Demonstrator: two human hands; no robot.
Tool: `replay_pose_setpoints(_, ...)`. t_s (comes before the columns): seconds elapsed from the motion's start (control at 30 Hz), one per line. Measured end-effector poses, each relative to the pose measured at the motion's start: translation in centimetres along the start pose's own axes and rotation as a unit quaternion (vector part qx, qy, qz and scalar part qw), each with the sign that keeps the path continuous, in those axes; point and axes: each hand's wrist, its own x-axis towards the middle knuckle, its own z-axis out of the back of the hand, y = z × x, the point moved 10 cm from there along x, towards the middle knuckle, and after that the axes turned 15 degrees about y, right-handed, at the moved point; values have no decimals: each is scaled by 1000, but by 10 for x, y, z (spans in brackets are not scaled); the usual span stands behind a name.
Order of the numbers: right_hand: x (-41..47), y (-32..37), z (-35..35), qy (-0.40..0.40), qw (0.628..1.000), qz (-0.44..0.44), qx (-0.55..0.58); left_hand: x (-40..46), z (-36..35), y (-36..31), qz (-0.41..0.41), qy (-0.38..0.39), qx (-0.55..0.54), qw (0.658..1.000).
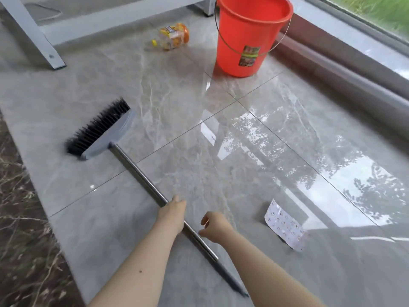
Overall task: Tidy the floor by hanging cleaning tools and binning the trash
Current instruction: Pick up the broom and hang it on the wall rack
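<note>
A broom lies on the grey tiled floor, its black-bristled grey head at the left and its metal handle running down to the lower middle. My left hand is wrapped around the handle about midway. Just right of the handle, my right hand hovers with fingers loosely curled and nothing in it. A crumpled plastic bottle with a yellow and orange label lies at the top centre. A patterned paper wrapper lies at the lower right.
An orange bucket with a wire handle stands at the top right, beside a low window sill. A white metal frame leg stands at the top left. Dark marble flooring borders the left edge.
</note>
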Motion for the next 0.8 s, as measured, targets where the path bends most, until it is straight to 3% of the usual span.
replay_pose_setpoints(0.23, 15, -18, -25, 22, 994, -37, -101, 21, -20, -10, -5, 17, 113, 993)
replay_pose_setpoints(0.53, 21, -18, -33, -2, 990, -31, -141, 30, -24, -18, -13, -1, 210, 978)
replay_pose_setpoints(0.8, 7, -20, -5, -3, 988, -38, -151, 24, -5, -38, -30, -7, 210, 977)
